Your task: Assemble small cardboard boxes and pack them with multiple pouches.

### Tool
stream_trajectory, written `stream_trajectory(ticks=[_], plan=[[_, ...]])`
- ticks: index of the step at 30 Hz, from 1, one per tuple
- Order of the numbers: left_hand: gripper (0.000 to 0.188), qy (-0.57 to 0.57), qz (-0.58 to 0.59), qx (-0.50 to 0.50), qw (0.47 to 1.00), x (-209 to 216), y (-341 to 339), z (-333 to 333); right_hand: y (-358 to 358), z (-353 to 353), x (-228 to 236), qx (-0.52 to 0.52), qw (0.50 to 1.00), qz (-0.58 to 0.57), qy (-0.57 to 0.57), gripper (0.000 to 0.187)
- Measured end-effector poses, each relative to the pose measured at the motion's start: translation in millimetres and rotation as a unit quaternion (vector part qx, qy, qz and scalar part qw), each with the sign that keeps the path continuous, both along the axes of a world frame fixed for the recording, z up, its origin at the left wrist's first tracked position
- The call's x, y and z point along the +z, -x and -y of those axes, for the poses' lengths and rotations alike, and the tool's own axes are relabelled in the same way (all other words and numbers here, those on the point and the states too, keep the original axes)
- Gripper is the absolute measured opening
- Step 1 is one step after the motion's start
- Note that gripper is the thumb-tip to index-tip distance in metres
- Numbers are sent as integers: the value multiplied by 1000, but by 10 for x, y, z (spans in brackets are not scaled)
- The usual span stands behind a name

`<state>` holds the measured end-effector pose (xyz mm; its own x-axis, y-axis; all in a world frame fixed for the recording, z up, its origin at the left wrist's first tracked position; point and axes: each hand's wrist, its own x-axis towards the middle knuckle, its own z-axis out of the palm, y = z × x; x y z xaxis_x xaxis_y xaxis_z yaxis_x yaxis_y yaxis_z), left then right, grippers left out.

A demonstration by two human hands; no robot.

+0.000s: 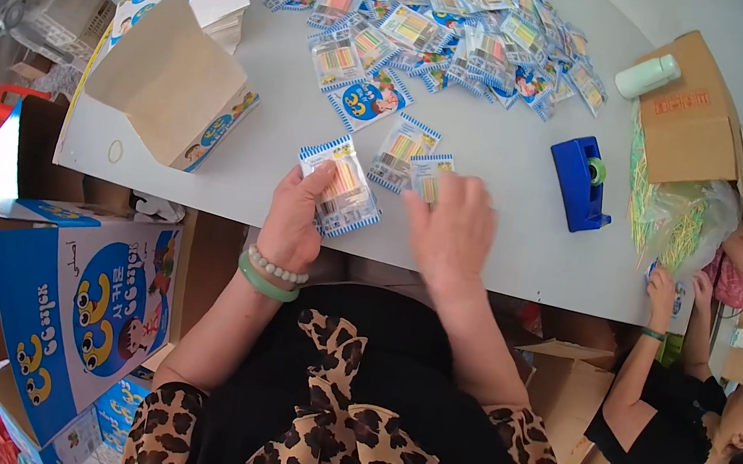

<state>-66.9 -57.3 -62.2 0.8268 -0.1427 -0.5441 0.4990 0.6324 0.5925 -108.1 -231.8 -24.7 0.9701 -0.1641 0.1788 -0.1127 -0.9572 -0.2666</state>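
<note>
One packet (346, 194) shows in the left hand (294, 214), pinched under the thumb, over the table (524, 174) close to its near edge; any beneath cannot be counted. It is flat and see-through, with blue-striped ends and pastel sticks inside. Two loose packets (402, 147) overlap at the blurred right hand (452, 231), whose grip I cannot tell. Beyond lies a pile (415, 28), too jumbled to count. One open box (181, 92) stands left, one blue tape dispenser (576, 183) right; bare tabletop separates dispenser and right hand.
</note>
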Motion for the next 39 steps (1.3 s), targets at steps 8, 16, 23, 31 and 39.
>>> stream_trajectory(ticks=[8,16,23,31,39], plan=[[26,23,2,-1,1000,-20,-1,-33,-202,485,-178,-22,982,-126,-141,32],[26,46,14,-31,998,-21,-1,-74,-960,253,43,360,926,-100,53,38],[27,35,38,-8,999,17,22,-71,-987,476,-47,348,934,26,79,20],[28,62,62,36,996,105,5,65,-571,-181,-207,148,788,-135,-582,20],[26,-33,50,88,994,30,-75,-282,-767,-498,-84,277,896,-97,-332,34]])
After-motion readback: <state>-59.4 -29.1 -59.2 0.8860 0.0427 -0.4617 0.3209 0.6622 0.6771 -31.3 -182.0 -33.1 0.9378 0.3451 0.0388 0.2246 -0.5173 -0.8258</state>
